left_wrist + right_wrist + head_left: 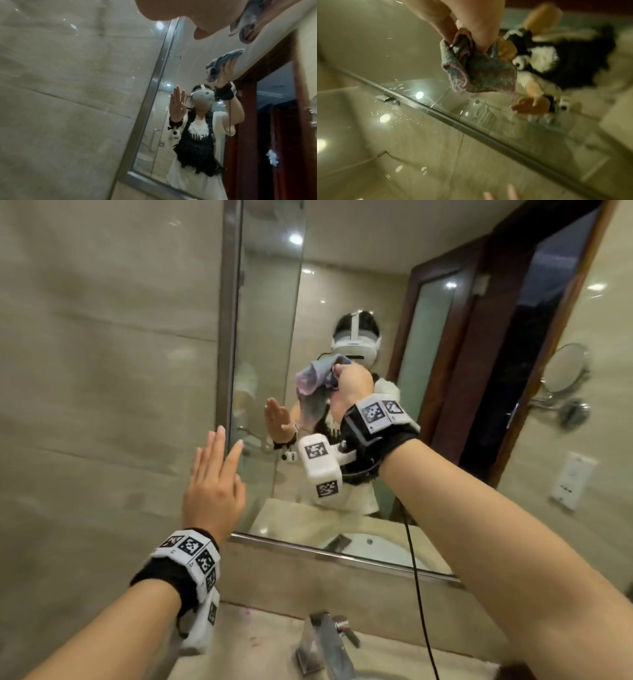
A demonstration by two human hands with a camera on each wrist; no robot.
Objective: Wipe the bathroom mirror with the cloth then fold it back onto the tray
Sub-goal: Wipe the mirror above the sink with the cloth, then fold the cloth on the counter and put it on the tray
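Note:
My right hand [349, 385] is raised in front of the mirror [376, 302] and grips a bunched pink-and-blue cloth [313, 378] at the glass. In the right wrist view the fingers [452, 35] curl round the crumpled cloth [479, 73], which hangs below them. My left hand [224, 453] is held up flat, fingers straight and together, by the mirror's left frame [227, 371]; it holds nothing. The left wrist view shows that palm [163, 10] and the cloth [252, 23] at the top edge. No tray is in view.
A chrome faucet [325, 642] stands on the stone counter [260, 635] below the mirror. A round magnifying mirror [565, 371] on an arm and a wall socket [572, 481] sit on the right wall. A black cable [418, 577] hangs from my right wrist.

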